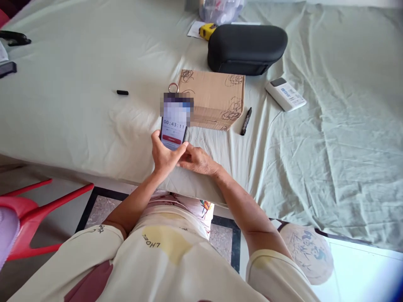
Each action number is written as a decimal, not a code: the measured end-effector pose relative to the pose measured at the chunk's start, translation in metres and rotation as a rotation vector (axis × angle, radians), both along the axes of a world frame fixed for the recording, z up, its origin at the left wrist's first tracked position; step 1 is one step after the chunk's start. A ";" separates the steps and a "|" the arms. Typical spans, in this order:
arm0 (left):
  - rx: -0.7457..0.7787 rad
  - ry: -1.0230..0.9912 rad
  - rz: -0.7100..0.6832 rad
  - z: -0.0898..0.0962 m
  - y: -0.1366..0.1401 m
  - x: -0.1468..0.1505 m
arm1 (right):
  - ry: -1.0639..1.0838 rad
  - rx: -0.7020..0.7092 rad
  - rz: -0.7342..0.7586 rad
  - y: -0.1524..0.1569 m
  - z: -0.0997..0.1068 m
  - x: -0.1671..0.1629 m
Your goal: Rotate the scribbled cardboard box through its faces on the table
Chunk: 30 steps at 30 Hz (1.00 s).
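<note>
My left hand grips the lower part of a smartphone, its thumb along the right edge. The phone is tilted up and its screen shows a timer above a red button; the top is blurred out. Touching the left thumb near the phone's lower right corner is my right hand, its fingers curled in. Whether anything is between them is hidden. Just beyond the phone lies a cardboard box with black scribbles on its corners. A ring-shaped item is at the box's left edge.
A black marker lies right of the box, its dark cap far left. Behind are a black case, a yellow tape measure and a plastic container. A white power bank sits right. A red chair stands lower left.
</note>
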<state>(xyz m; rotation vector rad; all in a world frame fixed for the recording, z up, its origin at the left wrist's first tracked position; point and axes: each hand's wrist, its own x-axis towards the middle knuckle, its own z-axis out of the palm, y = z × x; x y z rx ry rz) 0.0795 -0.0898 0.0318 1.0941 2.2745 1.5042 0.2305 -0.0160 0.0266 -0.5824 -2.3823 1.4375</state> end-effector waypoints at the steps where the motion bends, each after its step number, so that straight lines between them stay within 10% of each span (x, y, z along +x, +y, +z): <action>1: -0.009 0.007 0.000 0.001 0.002 0.005 | -0.019 0.005 -0.033 -0.002 -0.001 -0.002; 13: -0.028 0.099 0.054 -0.001 0.007 0.007 | 0.104 0.002 -0.091 0.002 -0.006 -0.001; 22: -0.271 0.201 0.294 0.012 0.006 -0.093 | 0.131 0.295 -0.425 0.028 -0.011 0.021; 30: -0.487 0.277 0.192 0.020 0.000 -0.160 | 0.201 0.447 -0.567 0.032 -0.004 0.028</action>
